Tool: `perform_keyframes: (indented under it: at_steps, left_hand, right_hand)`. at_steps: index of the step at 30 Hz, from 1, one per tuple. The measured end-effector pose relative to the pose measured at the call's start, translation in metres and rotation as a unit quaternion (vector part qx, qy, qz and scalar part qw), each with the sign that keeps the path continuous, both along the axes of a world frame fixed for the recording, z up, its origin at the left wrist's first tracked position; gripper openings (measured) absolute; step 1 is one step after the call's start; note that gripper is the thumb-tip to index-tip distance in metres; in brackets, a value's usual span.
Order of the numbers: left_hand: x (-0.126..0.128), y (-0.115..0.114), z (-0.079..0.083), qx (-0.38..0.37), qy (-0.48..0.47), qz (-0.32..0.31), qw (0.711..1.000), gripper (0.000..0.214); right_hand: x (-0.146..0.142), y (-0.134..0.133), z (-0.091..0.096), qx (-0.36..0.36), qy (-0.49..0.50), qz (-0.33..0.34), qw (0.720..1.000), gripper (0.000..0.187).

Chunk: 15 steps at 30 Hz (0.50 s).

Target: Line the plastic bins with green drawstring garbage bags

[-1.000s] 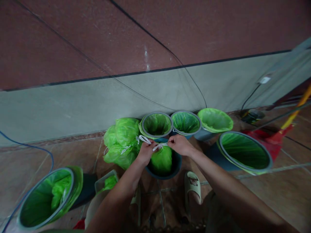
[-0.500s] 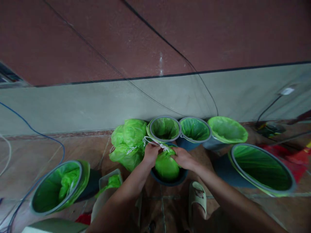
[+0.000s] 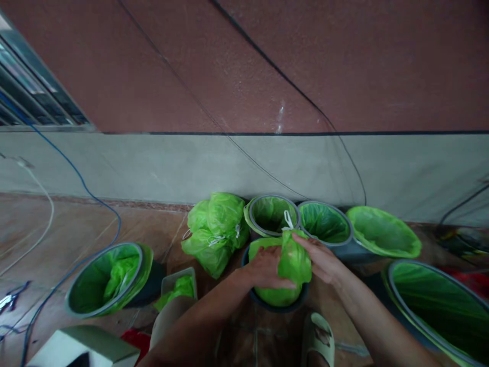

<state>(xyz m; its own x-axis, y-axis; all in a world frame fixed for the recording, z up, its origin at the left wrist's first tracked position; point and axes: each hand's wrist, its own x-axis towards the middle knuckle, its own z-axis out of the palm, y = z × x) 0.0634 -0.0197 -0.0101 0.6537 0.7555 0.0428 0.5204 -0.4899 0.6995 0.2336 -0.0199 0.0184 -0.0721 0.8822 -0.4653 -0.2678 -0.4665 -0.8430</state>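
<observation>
Holding the green bag [image 3: 293, 257] between both hands: left hand [image 3: 267, 267] curled onto its left side, fingers closed into the plastic; right hand [image 3: 324, 260] laid along the right side, fingers stretched up toward the gathered neck, thumb hidden, so can't tell if it pinches or only presses. Bag is bunched shut at the top, white drawstring [image 3: 287, 220] sticking up from the neck. Bag's rounded bottom sits inside the dark bin [image 3: 267, 302] on the floor [image 3: 114, 224], right in front of the person. Just behind it, against the wall [image 3: 153, 168], a row of three bins with green liners: first bin [image 3: 272, 214], second bin [image 3: 324, 223], third bin [image 3: 384, 238], rims nearly touching. Left of that row, a pile of tied green bags [image 3: 216, 232] on the floor, touching the first bin. Small clear container [image 3: 178, 285] with green plastic in it sits near the person's left forearm. Further left, well apart, a tilted lined bin [image 3: 109, 278]. Far right, a large lined bin [image 3: 439, 300], partly cut by the frame edge. Slipper [image 3: 321, 336] below the dark bin. Blue cable [image 3: 76, 178] runs down the wall and across the floor on the left; white box [image 3: 84, 349] at the bottom-left corner
</observation>
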Motion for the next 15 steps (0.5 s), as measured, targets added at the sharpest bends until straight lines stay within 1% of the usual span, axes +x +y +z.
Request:
perform_keyframes:
  at_steps: [2,3,4,5,7,8,9,10,12,13,15]
  left_hand:
    - [0.003,-0.001,-0.009,-0.026,0.008,0.011,1.000,0.045]
    - [0.005,0.000,-0.014,-0.046,-0.012,0.032,0.998,0.031]
    - [0.006,0.002,-0.018,-0.066,-0.046,0.061,0.995,0.023]
    - [0.007,0.005,-0.021,-0.084,-0.081,0.086,0.989,0.022]
    - [0.006,0.014,-0.026,-0.117,-0.145,0.124,0.975,0.024]
    - [0.005,0.018,-0.027,-0.135,-0.174,0.142,0.965,0.025]
    - [0.004,0.022,-0.027,-0.156,-0.200,0.155,0.955,0.025]
    - [0.003,0.026,-0.026,-0.181,-0.227,0.165,0.943,0.025]
    - [0.000,0.030,-0.021,-0.229,-0.273,0.181,0.917,0.021]
    - [0.000,0.031,-0.017,-0.245,-0.287,0.182,0.908,0.020]
    - [-0.002,0.030,-0.008,-0.270,-0.313,0.188,0.891,0.018]
  right_hand:
    - [0.004,0.002,0.002,0.012,-0.039,0.021,0.999,0.043]
    - [0.006,0.004,0.001,0.025,-0.088,0.032,0.995,0.045]
    - [0.008,0.005,0.001,0.046,-0.160,0.038,0.985,0.048]
    - [0.011,0.006,0.001,0.074,-0.248,0.036,0.965,0.050]
    - [0.015,0.008,0.001,0.142,-0.407,0.010,0.902,0.054]
    - [0.017,0.008,0.001,0.186,-0.453,-0.001,0.872,0.057]
    - [0.018,0.007,0.003,0.235,-0.476,-0.001,0.847,0.063]
    - [0.017,0.006,0.004,0.282,-0.481,0.012,0.830,0.069]
    - [0.015,0.001,0.007,0.351,-0.469,0.084,0.806,0.083]
    - [0.013,-0.001,0.008,0.363,-0.467,0.128,0.796,0.088]
    - [0.008,-0.005,0.009,0.353,-0.464,0.199,0.788,0.094]
